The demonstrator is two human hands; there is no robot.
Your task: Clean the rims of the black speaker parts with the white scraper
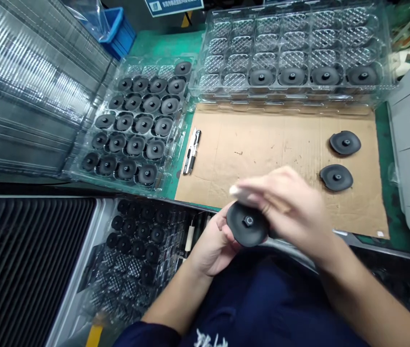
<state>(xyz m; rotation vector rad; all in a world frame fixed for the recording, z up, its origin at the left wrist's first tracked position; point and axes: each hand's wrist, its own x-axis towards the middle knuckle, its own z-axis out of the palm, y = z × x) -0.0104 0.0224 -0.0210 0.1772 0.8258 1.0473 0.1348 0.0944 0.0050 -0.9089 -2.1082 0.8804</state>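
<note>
Stretching across the far left, a stack of clear ribbed plastic trays (27, 72) leans beside the green work surface (161, 46). Far and to the right, a large clear blister tray (291, 33) holds four black discs in its nearest row, its other pockets bare. A brown cardboard sheet (262, 144) lies flat in the middle, near that tray. Left of the cardboard, a smaller clear tray (132, 125) is packed with rows of black discs. Below the bench edge at the near left sits another tray of dark discs (136, 241), dim and partly hidden. Two loose black discs (345, 142) rest on the right part of the cardboard, well apart from the hands. A pair of pens (192, 152) lies at the cardboard's left edge.

Near the centre, the left hand (212, 246) cups a black round disc with a small hub (247, 224) from below and the left, fingers closed around its rim. The right hand (287, 205), blurred, rests over the disc's far right side, touching it, pinching something small and pale that I cannot make out.
</note>
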